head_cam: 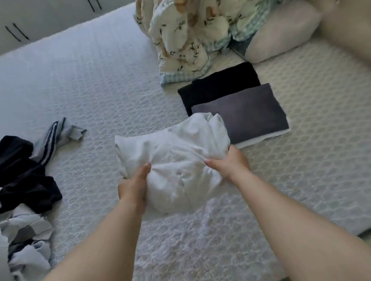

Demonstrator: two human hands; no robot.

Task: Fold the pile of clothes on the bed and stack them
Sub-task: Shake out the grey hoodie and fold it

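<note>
Two hands (183, 176) grip white garment (172, 155) | folded stack (245, 112) just beside; unfolded pile (15, 190) left

1. The bed (97, 85) wears a white, matt, nubbly quilted cover.
2. The white garment (174, 155) is soft, creased, matt cloth.
3. The grey folded piece (245, 114) looks smooth and matt.
4. The floral duvet (187, 27) is puffy, crinkled fabric.

White textured quilted bed cover (97, 81) spans the frame. Pale wardrobe doors with thin black handles (16, 32) far left. Beige padded headboard (349, 15) right. Soft, dim daylight.
</note>
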